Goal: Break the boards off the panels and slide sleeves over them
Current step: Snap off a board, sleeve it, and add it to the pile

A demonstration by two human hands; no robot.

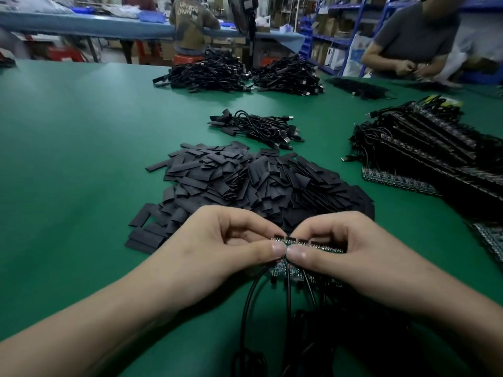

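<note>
Green bench [68, 159]: open room on the left, right side crowded w/ stacked panels [435, 153]. Black sleeve pile [258, 183] sits just beyond the hands. Panel [292, 242] is held nr the bench's near edge, long axis L-R, cables [250, 303] trailing toward the person. Left hand [226, 246] & right hand [353, 248] each pinch it, thumbs touching. Far jacket print [190, 12] unreadable.

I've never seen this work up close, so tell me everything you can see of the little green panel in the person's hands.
The panel is a narrow green circuit strip, partly hidden, with black connectors along its far edge and thin black cables leaving its near edge. It is held over the green table. The left hand and right hand pinch it, thumbs meeting on its face.
</note>
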